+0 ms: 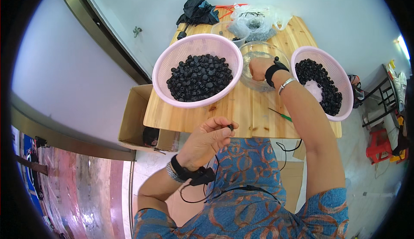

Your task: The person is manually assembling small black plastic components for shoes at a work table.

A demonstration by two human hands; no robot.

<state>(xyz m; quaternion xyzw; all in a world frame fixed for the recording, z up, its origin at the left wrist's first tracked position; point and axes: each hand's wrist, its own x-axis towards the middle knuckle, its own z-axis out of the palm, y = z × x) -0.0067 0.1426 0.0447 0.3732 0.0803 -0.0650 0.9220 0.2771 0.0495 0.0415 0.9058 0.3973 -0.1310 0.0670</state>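
Cardboard box beside the wooden table, green screwdriver, black bag, red stool

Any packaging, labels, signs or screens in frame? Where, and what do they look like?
Cardboard box: on the floor by the wooden table's left end, open, plain brown.
Clear plastic bag: far end of the table, crumpled, dark contents inside.
Black bag: far left of the table top, crumpled.
No labels, signs or screens visible.
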